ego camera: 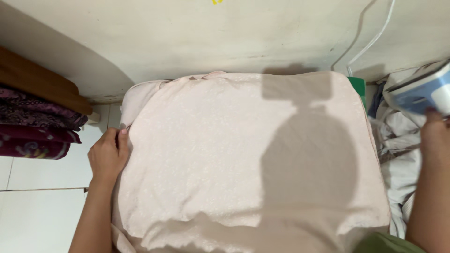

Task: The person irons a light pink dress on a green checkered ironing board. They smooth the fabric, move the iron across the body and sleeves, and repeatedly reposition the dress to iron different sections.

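At the left edge of the pale pink, soft cotton cloth (243,154), our left hand (108,157) pinches its hem; light, limp. Right hand (436,136) grips the blue-white iron (422,91).

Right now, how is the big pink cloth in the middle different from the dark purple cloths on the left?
The pink cloth is pale and almost plain; the purple cloths are dark and patterned. The pink cloth lies spread out flat in one layer, while the purple cloths are folded and stacked under a wooden edge. The left hand grips the pink cloth's edge; nobody touches the purple cloths. Both are fabric.
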